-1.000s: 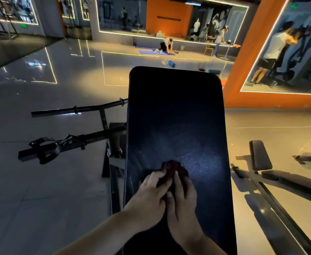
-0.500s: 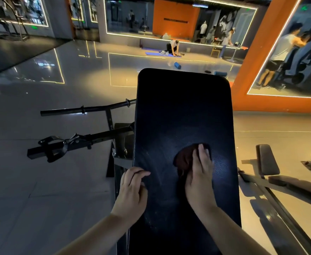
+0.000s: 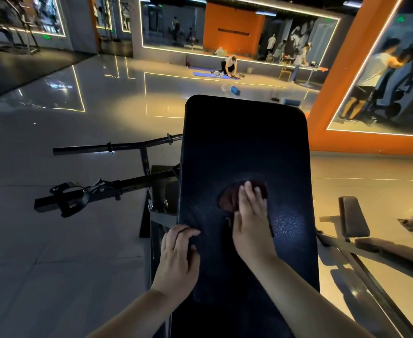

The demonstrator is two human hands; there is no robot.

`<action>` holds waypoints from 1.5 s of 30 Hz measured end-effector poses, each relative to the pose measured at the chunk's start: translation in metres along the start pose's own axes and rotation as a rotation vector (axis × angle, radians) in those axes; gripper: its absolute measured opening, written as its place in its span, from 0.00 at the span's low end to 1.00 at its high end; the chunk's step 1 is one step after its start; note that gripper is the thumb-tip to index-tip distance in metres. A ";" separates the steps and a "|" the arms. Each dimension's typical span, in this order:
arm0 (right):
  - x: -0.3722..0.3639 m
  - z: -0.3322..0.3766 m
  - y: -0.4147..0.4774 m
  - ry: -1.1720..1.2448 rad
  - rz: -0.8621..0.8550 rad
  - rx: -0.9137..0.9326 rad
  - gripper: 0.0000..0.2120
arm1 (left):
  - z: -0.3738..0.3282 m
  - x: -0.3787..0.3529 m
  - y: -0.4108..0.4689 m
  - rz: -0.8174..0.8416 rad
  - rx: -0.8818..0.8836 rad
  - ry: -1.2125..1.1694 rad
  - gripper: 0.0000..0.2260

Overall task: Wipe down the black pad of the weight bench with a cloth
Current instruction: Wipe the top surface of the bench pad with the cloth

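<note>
The long black pad (image 3: 244,142) of the weight bench runs away from me up the middle of the view. A small dark reddish cloth (image 3: 230,198) lies on the pad near its centre. My right hand (image 3: 250,215) lies flat on the cloth with straight fingers, pressing it to the pad. My left hand (image 3: 178,257) sits at the pad's left edge, its fingers curled over that edge.
Black metal bars and a frame arm (image 3: 108,189) stick out to the left of the bench. Another bench with a small pad (image 3: 354,215) stands at the right. An orange wall (image 3: 335,113) rises behind. People and blue foam rollers (image 3: 236,90) are far across the glossy floor.
My left hand left the cloth and moved to the pad's left edge. My right hand slid the cloth up the pad, away from me and slightly right.
</note>
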State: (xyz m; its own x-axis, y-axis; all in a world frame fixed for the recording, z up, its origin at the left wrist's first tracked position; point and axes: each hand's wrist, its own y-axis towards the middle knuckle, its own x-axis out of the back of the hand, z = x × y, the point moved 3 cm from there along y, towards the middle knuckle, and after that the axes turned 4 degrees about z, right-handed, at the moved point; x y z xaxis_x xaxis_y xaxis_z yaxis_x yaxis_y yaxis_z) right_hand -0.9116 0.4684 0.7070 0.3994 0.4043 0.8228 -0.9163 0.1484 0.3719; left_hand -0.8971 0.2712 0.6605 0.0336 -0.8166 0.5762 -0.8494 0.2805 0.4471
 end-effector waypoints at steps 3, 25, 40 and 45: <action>-0.021 0.031 -0.017 0.043 0.153 0.240 0.28 | 0.001 0.002 -0.001 -0.023 0.002 -0.037 0.15; 0.026 -0.028 -0.023 -0.079 0.115 0.098 0.25 | -0.006 0.008 0.001 -0.048 0.130 -0.246 0.15; 0.039 -0.043 -0.010 0.024 -0.003 -0.129 0.28 | -0.006 -0.009 0.065 -0.121 -0.096 0.203 0.19; 0.008 0.017 0.021 0.015 0.073 0.014 0.32 | -0.003 -0.014 0.064 -0.155 -0.076 0.263 0.22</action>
State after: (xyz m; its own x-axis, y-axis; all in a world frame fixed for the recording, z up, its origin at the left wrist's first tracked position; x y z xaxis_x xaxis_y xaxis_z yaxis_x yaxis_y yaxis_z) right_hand -0.9271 0.4594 0.7281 0.3308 0.4267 0.8417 -0.9426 0.1053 0.3170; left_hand -0.9505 0.3024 0.6833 0.3032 -0.6966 0.6502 -0.7822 0.2078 0.5874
